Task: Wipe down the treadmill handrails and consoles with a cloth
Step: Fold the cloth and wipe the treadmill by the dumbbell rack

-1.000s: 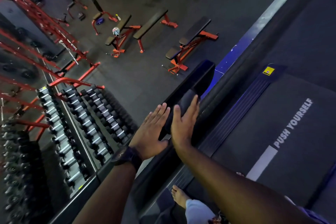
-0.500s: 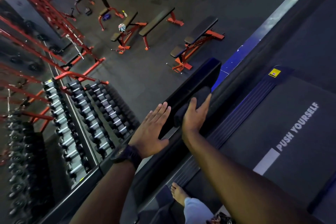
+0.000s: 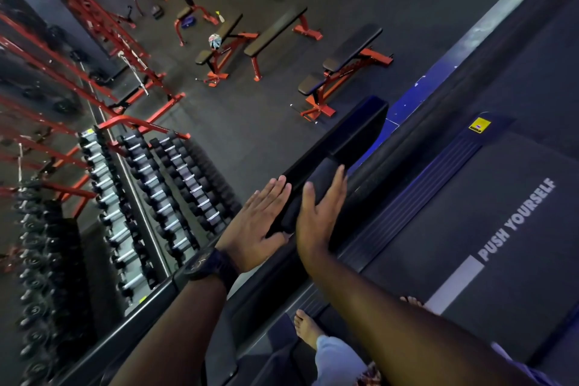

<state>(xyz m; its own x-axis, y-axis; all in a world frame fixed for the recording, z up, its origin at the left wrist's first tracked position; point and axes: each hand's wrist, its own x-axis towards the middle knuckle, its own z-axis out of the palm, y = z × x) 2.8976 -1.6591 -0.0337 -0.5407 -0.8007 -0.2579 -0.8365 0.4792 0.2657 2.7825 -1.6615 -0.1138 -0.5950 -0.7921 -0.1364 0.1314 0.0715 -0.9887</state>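
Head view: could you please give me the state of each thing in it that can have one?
left hand, flat, fingers straight, against the outer side of the handrail.
right hand, fingers straight, pressing the cloth.
cloth, dark, lying along the handrail between both hands.
handrail, bare beyond the cloth.
dumbbells, racked in rows.

Flat hands (image 3: 257, 222) against black handrail (image 3: 354, 138)
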